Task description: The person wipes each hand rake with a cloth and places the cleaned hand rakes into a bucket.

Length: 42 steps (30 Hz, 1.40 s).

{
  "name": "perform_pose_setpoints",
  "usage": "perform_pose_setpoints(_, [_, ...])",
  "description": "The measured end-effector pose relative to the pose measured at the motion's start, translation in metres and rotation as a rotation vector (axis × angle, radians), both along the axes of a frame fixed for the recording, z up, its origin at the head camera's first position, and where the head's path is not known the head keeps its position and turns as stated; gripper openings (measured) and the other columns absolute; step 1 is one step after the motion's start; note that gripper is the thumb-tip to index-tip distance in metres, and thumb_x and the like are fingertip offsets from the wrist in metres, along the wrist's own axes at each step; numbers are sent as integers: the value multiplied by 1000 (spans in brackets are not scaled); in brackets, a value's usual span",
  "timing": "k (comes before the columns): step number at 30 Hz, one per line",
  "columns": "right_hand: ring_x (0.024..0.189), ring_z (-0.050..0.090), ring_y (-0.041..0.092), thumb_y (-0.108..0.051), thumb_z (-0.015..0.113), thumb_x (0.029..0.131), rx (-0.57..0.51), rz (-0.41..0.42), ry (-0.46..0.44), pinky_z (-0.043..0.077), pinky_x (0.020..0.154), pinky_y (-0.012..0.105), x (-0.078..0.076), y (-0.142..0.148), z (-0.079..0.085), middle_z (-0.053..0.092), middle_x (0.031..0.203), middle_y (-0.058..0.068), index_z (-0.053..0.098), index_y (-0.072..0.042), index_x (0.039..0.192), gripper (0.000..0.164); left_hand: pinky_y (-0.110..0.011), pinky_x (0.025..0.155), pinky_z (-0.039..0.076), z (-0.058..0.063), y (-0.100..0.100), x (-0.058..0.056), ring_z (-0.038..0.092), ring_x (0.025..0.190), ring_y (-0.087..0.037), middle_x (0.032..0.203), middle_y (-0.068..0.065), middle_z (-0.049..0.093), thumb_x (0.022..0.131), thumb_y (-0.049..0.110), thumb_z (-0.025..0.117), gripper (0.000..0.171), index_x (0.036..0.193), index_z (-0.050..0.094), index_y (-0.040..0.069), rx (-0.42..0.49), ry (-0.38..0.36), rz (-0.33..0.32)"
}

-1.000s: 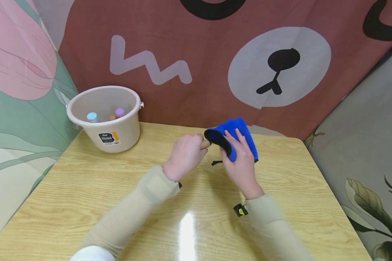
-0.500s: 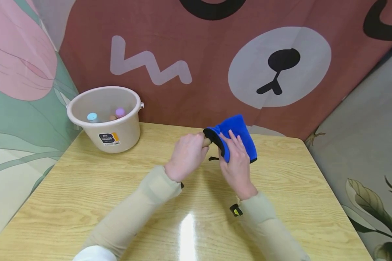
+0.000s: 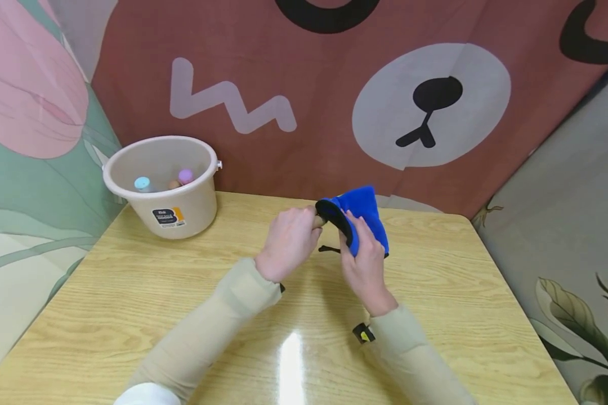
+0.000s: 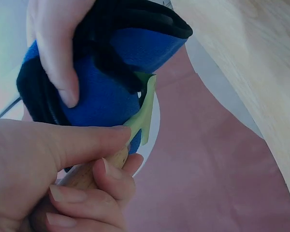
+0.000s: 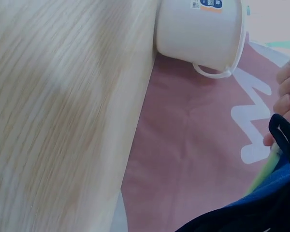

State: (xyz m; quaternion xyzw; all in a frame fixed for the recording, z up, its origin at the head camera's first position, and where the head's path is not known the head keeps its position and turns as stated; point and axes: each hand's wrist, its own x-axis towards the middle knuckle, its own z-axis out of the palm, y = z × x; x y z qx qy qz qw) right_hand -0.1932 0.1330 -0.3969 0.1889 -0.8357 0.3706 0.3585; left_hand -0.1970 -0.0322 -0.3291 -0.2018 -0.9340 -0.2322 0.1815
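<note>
In the head view my left hand [image 3: 287, 243] grips a short wooden handle [image 3: 318, 221] near the table's middle. From the left wrist, the thumb lies along that handle, and a pale green forked head [image 4: 146, 108] shows at its far end. My right hand [image 3: 366, 264] holds a blue cloth [image 3: 363, 206] with black edging, folded against the tool's head. The cloth hides part of the head, so the tool's full shape is unclear. A black cord [image 3: 328, 248] hangs from the cloth's side. Right wrist: the cloth [image 5: 273, 186] fills the lower right corner.
At the back left of the wood-grain table [image 3: 132, 292] stands a beige bucket [image 3: 197, 205]. Inside it show a light blue item [image 3: 142, 183], a purple one [image 3: 186, 176] and a brown one [image 3: 174, 184]. A curtain with a bear print [image 3: 314, 157] hangs behind the table.
My right hand and the blue cloth have shifted slightly left, closer to the left hand. The left hand keeps its grip on the wooden handle and has barely moved.
</note>
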Motion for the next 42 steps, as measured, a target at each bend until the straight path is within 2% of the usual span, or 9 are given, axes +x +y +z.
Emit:
perform_pose_setpoints(7, [93, 75, 38, -11, 62, 100, -41, 61, -8, 61, 80, 55, 7, -2, 3, 75, 113, 24, 66, 6, 127, 32, -41, 47, 52, -5, 1, -1, 62, 54, -24, 55, 2, 49, 87, 3, 65, 40, 57, 43, 17, -6, 48, 19])
perform_pose_setpoints(11, [101, 73, 40, -11, 62, 99, 11, 80, -29, 59, 87, 56, 8, -3, 8, 73, 120, 25, 64, 7, 131, 37, -40, 47, 52, -5, 1, -2, 62, 53, -23, 56, 0, 55, 89, 5, 66, 31, 62, 53, 13, 4, 39, 29])
perform_pose_setpoints(17, [124, 63, 38, -17, 61, 100, 69, 50, -86, 51, 102, 56, 0, -1, 15, 67, 135, 23, 60, 3, 140, 45, -31, 43, 43, -3, 1, -1, 52, 47, -17, 53, 3, 44, 95, 14, 68, 31, 66, 57, 11, 23, 52, -21])
perform_pose_setpoints(20, [125, 63, 34, -24, 58, 103, 55, 36, -135, 52, 102, 53, -3, -1, 20, 64, 140, 20, 58, 1, 143, 48, -32, 42, 43, -2, 2, -1, 53, 47, -18, 53, 2, 44, 96, 17, 69, 32, 67, 56, 11, 30, 81, -37])
perform_pose_setpoints(24, [118, 67, 33, -33, 55, 104, 17, 12, -235, 56, 95, 51, -4, -3, 26, 63, 142, 18, 57, -3, 146, 52, -37, 47, 51, -3, 5, 1, 62, 54, -22, 58, -1, 58, 95, 17, 69, 29, 68, 59, 13, -16, 115, -45])
perform_pose_setpoints(28, [99, 71, 31, -36, 56, 102, -11, -31, -309, 57, 81, 48, -6, -5, 30, 69, 134, 17, 58, -7, 146, 52, -39, 50, 54, -4, 7, 2, 66, 58, -22, 63, -3, 64, 96, 16, 68, 28, 68, 62, 14, -68, 125, -53])
perform_pose_setpoints(34, [74, 68, 27, -37, 59, 100, 54, -70, -336, 52, 63, 42, -9, -4, 36, 76, 115, 17, 62, -9, 143, 52, -35, 49, 52, -6, 8, 1, 62, 55, -19, 63, -2, 63, 97, 15, 65, 29, 67, 64, 14, -79, 120, -65])
perform_pose_setpoints(37, [59, 59, 24, -36, 61, 99, 88, -64, -330, 46, 54, 39, -9, -3, 40, 76, 95, 15, 65, -8, 140, 49, -33, 48, 49, -7, 7, 0, 60, 54, -18, 65, -3, 62, 97, 16, 66, 28, 69, 63, 14, -63, 93, -71])
perform_pose_setpoints(42, [55, 55, 25, -32, 61, 100, 94, -94, -306, 39, 50, 37, -11, -6, 46, 65, 68, 11, 76, -4, 112, 34, -30, 47, 44, -6, 4, -1, 55, 52, -17, 63, -1, 54, 96, 16, 68, 32, 66, 55, 14, -23, 55, -89])
